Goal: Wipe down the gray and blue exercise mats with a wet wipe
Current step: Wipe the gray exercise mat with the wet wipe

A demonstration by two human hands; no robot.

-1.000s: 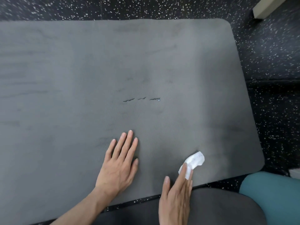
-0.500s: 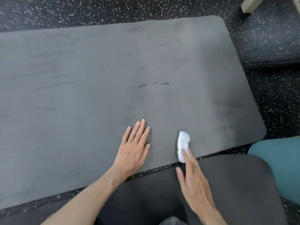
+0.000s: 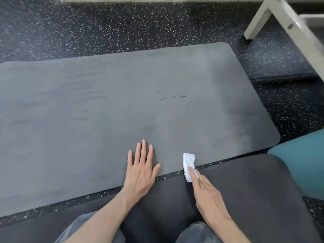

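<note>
The right hand [image 3: 208, 193] is pressing the wet wipe [image 3: 189, 163] with straight fingers at the gray mat's [image 3: 105, 106] near edge — it is straddling the gap and risking picking up floor [image 3: 122, 23] grit; the left hand [image 3: 142, 169] is lying flat, steadying.

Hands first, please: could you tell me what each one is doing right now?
Left hand: open, fingers flat on the gray mat.
Right hand: open, straight fingers pressing the wipe at the mat's near edge.

— Mats?
— Far gray mat [image 3: 105, 106]: mid-gray with darker streaks. Near mat [image 3: 245, 190]: charcoal. Blue mat [image 3: 301, 162]: plain teal.
— Wipe? Floor?
— Wet wipe [image 3: 188, 161]: white. Floor [image 3: 122, 27]: black, speckled white.
</note>
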